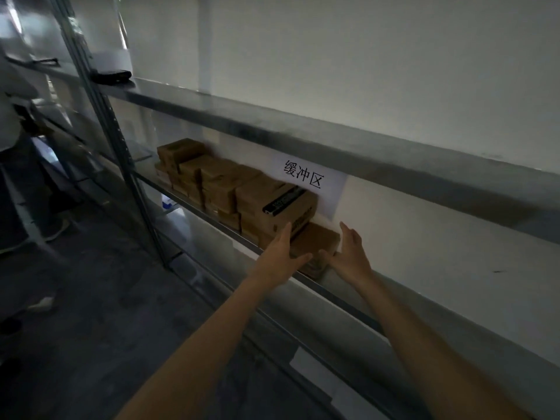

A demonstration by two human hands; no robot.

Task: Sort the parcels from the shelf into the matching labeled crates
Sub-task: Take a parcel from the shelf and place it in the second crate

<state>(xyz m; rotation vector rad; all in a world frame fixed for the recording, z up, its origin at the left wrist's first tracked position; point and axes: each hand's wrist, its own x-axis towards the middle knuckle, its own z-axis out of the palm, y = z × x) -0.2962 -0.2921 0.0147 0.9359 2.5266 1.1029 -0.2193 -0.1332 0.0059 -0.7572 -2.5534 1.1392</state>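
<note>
A row of several brown cardboard parcels (224, 183) is stacked on the middle metal shelf (357, 307). At the right end of the row lies a low, flat brown parcel (318, 241). My left hand (281, 256) touches its left side, fingers straight along the side and thumb across the near edge. My right hand (351, 253) is at the parcel's right side, fingers straight and pointing up, thumb toward the near corner. The parcel rests on another flat parcel beneath it. No crates are in view.
A white paper sign (306, 177) with black characters hangs on the wall behind the parcels. The upper shelf (333, 140) carries a dark object (110, 75) at its left end. A grey upright post (121, 153) stands left. Another person (18, 165) stands at far left.
</note>
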